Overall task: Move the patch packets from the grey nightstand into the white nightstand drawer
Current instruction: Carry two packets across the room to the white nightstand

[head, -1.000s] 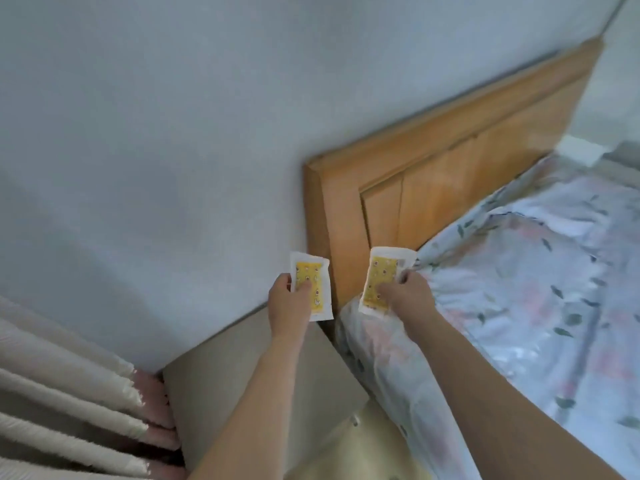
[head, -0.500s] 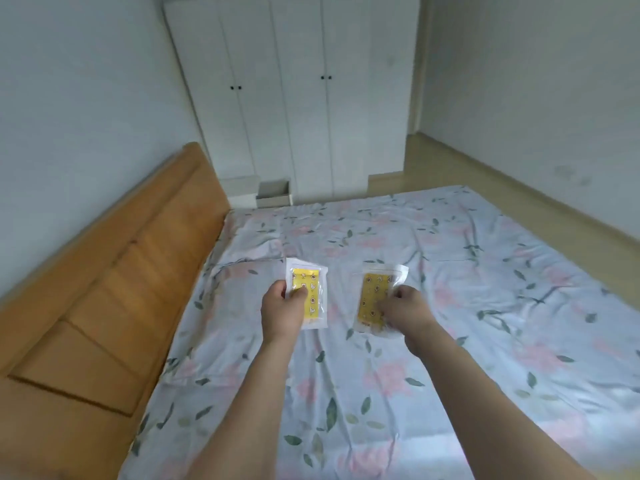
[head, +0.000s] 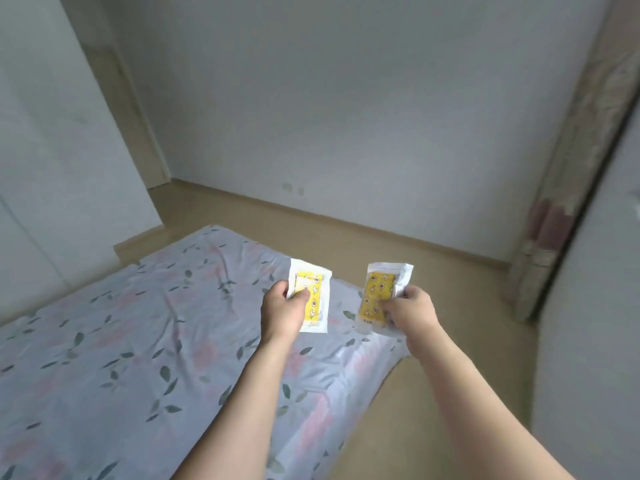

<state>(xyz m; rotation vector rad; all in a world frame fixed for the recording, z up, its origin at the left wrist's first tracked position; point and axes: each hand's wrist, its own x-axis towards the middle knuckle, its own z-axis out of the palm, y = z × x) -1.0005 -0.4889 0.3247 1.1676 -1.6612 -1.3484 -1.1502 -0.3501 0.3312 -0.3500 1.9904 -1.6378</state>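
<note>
My left hand (head: 282, 311) grips a white patch packet with a yellow printed panel (head: 313, 296), held upright over the foot corner of the bed. My right hand (head: 408, 311) grips a second, similar patch packet (head: 379, 294), slightly crumpled, over the bed's edge. Both arms reach forward side by side. Neither the grey nightstand nor the white nightstand is in view.
The bed with a floral sheet (head: 121, 358) fills the lower left. Wooden floor (head: 433, 271) runs past its foot to a white wall. A white wardrobe (head: 52, 168) stands at the left. A curtain (head: 571, 185) hangs at the right, beside a pale surface.
My view has swung from the headboard and grey nightstand across the bed to its foot corner and the far wall. Both hands kept hold of their packets throughout.
</note>
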